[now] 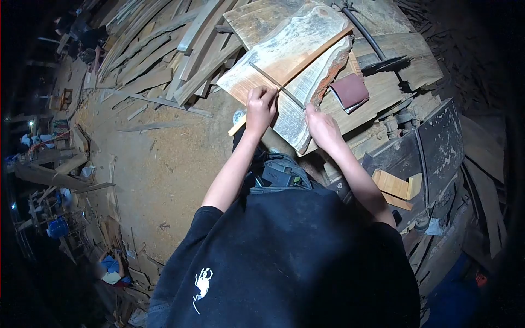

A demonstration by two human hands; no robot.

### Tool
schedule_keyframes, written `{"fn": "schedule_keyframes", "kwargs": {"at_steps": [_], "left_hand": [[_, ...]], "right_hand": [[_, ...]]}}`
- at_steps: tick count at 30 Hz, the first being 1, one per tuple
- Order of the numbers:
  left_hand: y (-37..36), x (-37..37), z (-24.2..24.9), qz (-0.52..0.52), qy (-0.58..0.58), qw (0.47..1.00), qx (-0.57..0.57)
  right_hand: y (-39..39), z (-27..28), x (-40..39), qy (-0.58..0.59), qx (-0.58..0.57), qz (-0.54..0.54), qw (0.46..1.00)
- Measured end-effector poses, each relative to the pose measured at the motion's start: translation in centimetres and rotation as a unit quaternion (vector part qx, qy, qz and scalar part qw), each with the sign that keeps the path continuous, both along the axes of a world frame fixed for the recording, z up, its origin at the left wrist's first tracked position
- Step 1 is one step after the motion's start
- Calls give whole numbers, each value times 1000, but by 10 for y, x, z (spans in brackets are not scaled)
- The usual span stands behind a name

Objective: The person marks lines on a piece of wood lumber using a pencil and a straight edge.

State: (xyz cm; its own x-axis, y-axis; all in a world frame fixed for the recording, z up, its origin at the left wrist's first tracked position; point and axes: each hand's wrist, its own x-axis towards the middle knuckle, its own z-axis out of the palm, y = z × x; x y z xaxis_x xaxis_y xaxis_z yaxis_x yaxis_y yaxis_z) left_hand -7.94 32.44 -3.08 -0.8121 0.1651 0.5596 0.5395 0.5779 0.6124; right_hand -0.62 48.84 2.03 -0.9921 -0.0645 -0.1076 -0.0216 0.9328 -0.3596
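A pale live-edge wood slab point(295, 41) with a reddish bark edge lies in front of me. Across it runs a long, narrow wooden strip point(317, 54). My left hand point(261, 110) is closed around the near part of that strip, and a short end pokes out below the fingers. My right hand point(324, 128) grips one end of a thin dark metal file point(290, 97), which crosses the strip close to my left fingertips. Its far tip reaches out over the slab to the left. Beside the bark edge rests a folded reddish-brown sandpaper sheet point(350, 92).
Larger boards point(404, 41) lie beneath the slab, with a dark bar point(367, 38) across them. Small wood blocks point(392, 185) sit on a dark metal surface at right. Long planks point(147, 46) are heaped at upper left. Another person point(112, 268) is at lower left.
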Motion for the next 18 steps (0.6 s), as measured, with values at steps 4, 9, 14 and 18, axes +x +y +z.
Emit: {"fn": "schedule_keyframes", "kwargs": {"at_steps": [4,9,14,18], "left_hand": [[-1,0,0,0,4,1000,-6],[1,1,3,6,-18,999,27],[0,-3,1,16,-71,994,76],[1,-4,0,28,-194,973,126]], "right_hand": [[-2,-6,1,-9,7,-11,1000],[-1,-8,2,-11,2,-14,1000],[-4,-3,4,-26,5,-24,999],[-6,1,7,-22,-50,-39,998]]}}
